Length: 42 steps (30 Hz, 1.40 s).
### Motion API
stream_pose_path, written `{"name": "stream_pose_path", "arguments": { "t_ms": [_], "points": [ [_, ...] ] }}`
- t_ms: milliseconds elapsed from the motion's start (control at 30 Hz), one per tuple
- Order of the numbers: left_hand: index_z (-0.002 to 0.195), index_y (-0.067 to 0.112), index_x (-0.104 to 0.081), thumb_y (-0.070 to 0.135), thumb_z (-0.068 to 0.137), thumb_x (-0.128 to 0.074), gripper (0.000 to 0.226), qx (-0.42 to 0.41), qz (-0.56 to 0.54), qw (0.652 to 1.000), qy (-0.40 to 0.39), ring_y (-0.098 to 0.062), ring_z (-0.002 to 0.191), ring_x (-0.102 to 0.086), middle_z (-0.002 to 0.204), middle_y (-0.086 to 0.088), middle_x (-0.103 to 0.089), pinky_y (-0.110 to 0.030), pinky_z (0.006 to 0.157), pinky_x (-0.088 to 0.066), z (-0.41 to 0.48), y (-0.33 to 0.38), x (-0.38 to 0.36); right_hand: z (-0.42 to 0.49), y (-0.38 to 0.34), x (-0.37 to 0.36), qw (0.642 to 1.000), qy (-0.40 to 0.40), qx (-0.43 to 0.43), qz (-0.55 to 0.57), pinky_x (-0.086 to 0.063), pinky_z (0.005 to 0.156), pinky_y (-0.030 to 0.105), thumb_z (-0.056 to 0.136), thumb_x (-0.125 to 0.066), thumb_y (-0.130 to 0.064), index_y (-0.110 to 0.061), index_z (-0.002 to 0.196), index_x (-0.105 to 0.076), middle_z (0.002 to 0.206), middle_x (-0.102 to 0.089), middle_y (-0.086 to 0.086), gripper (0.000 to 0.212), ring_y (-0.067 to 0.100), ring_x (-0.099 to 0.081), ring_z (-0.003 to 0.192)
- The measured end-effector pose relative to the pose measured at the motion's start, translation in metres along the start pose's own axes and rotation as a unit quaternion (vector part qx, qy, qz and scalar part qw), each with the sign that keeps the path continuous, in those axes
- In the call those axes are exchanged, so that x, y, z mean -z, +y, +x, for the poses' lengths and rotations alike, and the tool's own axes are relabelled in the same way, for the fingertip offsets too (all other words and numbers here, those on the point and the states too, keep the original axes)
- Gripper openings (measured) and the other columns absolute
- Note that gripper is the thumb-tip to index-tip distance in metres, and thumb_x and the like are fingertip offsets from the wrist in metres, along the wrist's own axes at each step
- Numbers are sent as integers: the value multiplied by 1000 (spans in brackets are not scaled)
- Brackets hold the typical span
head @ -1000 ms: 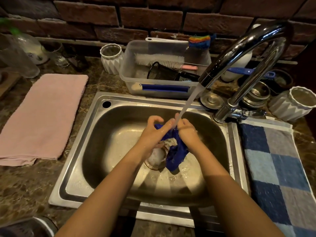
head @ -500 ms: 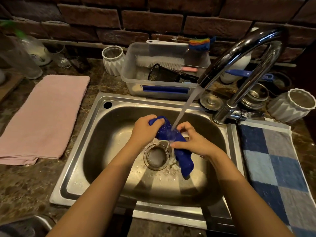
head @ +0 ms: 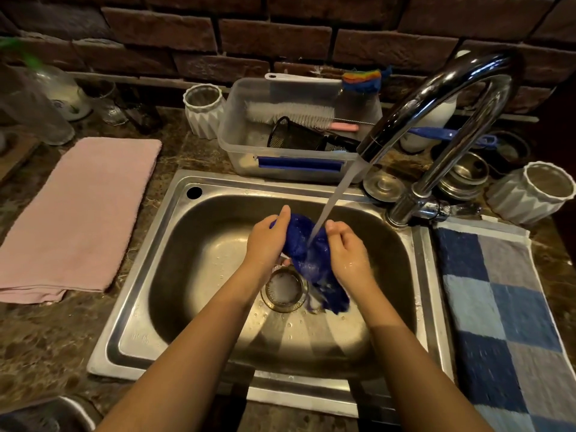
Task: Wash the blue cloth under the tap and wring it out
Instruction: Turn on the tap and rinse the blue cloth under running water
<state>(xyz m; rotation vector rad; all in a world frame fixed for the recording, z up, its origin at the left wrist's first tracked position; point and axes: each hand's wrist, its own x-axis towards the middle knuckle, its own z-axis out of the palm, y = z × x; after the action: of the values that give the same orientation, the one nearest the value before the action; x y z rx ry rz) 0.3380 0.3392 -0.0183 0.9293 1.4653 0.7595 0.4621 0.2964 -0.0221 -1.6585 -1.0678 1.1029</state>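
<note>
Down in the steel sink, both forearms reach in over the near rim. Water beads dot the basin floor around the round drain strainer, which sits just below the hands. The blue cloth hangs bunched between the two hands above that drain, its lower end dangling toward the basin floor. The left hand is closed around the cloth's upper left part, thumb up along it. The right hand is curled against the cloth's right side, wet and shiny, fingers bent in over the fabric. The stream of water slants down from the tap and lands right on the cloth between the hands.

Left of the sink a folded pink towel lies flat on the stone counter; to the right lies a blue checked towel.

Behind the sink stands a clear plastic tub, holding a white bottle brush and a black mesh cup tipped on its side. A white ribbed pot stands just left of the tub, apparently with nothing in it; another white ribbed pot sits far right. Stacked steel bowls nest behind the tap's base, a steel lid beside them. At the back runs the brick wall.
</note>
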Motion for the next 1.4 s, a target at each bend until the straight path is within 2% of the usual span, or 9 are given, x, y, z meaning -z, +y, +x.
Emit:
{"name": "stream_pose_path", "arguments": {
  "t_ms": [133,300,500,667,867,1033,1167,1267,1400],
  "points": [
    [93,6,-68,54,92,-40,56,28,-9,999,14,-25,83,-65,83,-14,-67,-40,84,-52,-7,-7,-15,-12,-6,-30,999,34,10,18,-51,67,29,95,-39,-43,-18,84,-61,78,-66,9,35,17,-64,74],
    [77,21,-65,40,97,-43,35,87,-158,984,6,-15,73,-63,68,0,-66,-28,68,-49,-22,-13,-36,13,-18,-33,987,127,-98,25,-43,62,28,96,-40,-38,-21,74,-58,66,-56,-5,33,13,-57,68],
    [90,22,-61,41,95,-45,25,131,-221,965,-45,-19,87,-63,93,-4,-66,-31,72,-53,-38,-16,-25,37,-4,-34,969,64,-197,132,-46,84,38,94,-45,-41,-20,71,-54,70,-55,2,33,17,-54,72],
    [113,16,-65,49,73,-68,52,180,-324,922,-115,-29,112,-59,122,-11,-62,-43,94,-49,-30,-10,-11,30,13,-30,987,-16,-149,60,-45,65,19,98,-39,-36,-15,102,-55,83,-57,-3,26,17,-55,83],
    [109,14,-66,29,59,-76,53,206,-406,882,-116,-27,100,-60,110,-10,-63,-39,76,-51,-26,-5,-14,5,37,-21,963,-94,-213,138,-39,106,45,91,-20,-60,-29,98,-60,122,-62,11,51,26,-56,116],
    [106,13,-61,25,74,-68,35,181,-361,904,-144,-21,86,-62,101,-10,-61,-32,70,-53,-16,-4,3,-4,47,-9,936,-177,-183,244,-49,97,41,85,-48,-45,-20,122,-54,123,-62,10,45,27,-59,115],
    [116,-1,-56,25,92,-54,36,140,-131,975,-115,-12,42,-59,79,-13,-62,-17,31,-39,-2,-5,28,-1,40,8,950,-172,-140,219,-58,77,32,81,-64,-11,-22,119,-54,119,-62,10,41,25,-68,98],
    [122,10,-53,24,96,-47,30,115,2,987,-115,-18,61,-68,99,-14,-64,-22,38,-51,1,-12,37,1,24,17,968,-158,-112,160,-54,60,22,90,-55,-17,-23,110,-60,106,-68,11,22,14,-70,76],
    [122,22,-57,24,97,-44,28,112,-125,958,-233,-26,101,-68,117,-8,-65,-37,70,-60,-8,-18,34,2,2,12,988,-94,-68,106,-51,65,14,95,-45,-24,-23,102,-62,95,-68,2,18,12,-66,85]
  ]
}}
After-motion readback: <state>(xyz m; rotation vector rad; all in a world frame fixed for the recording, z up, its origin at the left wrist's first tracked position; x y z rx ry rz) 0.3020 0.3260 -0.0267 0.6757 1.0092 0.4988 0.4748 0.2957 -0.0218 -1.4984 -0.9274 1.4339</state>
